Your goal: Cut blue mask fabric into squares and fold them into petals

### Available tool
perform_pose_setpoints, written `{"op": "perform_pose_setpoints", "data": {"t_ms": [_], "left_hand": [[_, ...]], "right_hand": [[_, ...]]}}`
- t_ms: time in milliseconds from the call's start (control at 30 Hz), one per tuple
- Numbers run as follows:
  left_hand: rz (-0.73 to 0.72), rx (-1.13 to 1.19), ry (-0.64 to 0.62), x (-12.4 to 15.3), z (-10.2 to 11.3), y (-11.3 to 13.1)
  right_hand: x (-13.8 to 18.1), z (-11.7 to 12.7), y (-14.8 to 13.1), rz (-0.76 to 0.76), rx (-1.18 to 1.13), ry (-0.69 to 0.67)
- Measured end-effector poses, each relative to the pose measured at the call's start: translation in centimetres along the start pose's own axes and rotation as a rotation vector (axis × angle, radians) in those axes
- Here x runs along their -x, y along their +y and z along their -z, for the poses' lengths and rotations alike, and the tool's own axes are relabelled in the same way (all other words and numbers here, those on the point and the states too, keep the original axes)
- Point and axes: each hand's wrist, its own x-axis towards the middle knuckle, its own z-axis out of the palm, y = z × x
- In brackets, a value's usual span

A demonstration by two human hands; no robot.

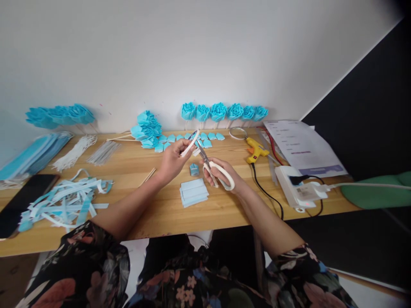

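In front of my chest, my left hand (pixel 173 160) is closed on a thin white-edged loop (pixel 190 144) that looks like a roll of tape, tilted on edge. My right hand (pixel 221 173) grips white-handled scissors (pixel 227 176). Their blades point up and left, close to the loop and a small white piece by my left fingertips; whether they touch it I cannot tell. Below my hands lie a small folded blue piece (pixel 194 169) and a stack of pale blue rectangles (pixel 194 192). Folded blue petals (pixel 212 136) lie in rows behind.
Blue fabric roses (pixel 218 111) stand along the wall. A yellow glue gun (pixel 256 150), its cord and a power strip (pixel 297 192) are at right. Leftward lie cut strips (pixel 67 201), a phone (pixel 24 203), thin grey wires (pixel 104 152) and white cords (pixel 75 152).
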Motion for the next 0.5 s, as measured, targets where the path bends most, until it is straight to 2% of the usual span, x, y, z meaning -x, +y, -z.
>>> {"op": "perform_pose_setpoints", "data": {"t_ms": [100, 300, 500], "left_hand": [[0.05, 0.04, 0.008, 0.0, -0.1, 0.2], [0.258, 0.239, -0.031, -0.4, -0.2, -0.9], [0.294, 0.292, -0.019, -0.5, -0.2, -1.2]], "right_hand": [[0.0, 0.0, -0.1, 0.016, -0.039, 0.044], [0.0, 0.0, 0.1, 0.016, -0.025, 0.002], [0.0, 0.1, 0.3, 0.005, -0.017, -0.017]]}}
